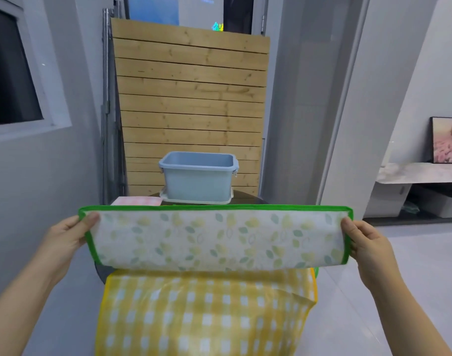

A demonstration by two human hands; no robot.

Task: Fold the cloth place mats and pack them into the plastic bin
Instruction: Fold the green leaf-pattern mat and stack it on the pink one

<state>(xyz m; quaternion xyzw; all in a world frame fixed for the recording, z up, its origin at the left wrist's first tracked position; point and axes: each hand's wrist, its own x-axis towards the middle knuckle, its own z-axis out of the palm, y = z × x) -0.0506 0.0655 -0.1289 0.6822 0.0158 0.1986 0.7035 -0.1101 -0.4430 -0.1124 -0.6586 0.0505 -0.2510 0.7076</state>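
A green-edged place mat (215,238) with a pale leaf print stretches across the middle of the frame, folded into a long strip and held up in the air, its fold along the lower edge. The left hand (65,240) pinches the strip's left end, thumb on the near face at the upper corner; the grip is closed tight on the cloth. The right hand (368,244) pinches the right end the same way, thumb pressed on the near face by the green border. Both grips hold only this mat.

Below it, in the lower centre, a yellow checked place mat (207,312) lies spread and hangs toward the camera over the near edge of the dark round table (248,199). Above the held strip, in the centre, the blue plastic bin (198,176) stands open on a white lid (196,200); what shows of its inside is bare. Just left of the lid lies a pink checked mat (140,201), flat on the table.
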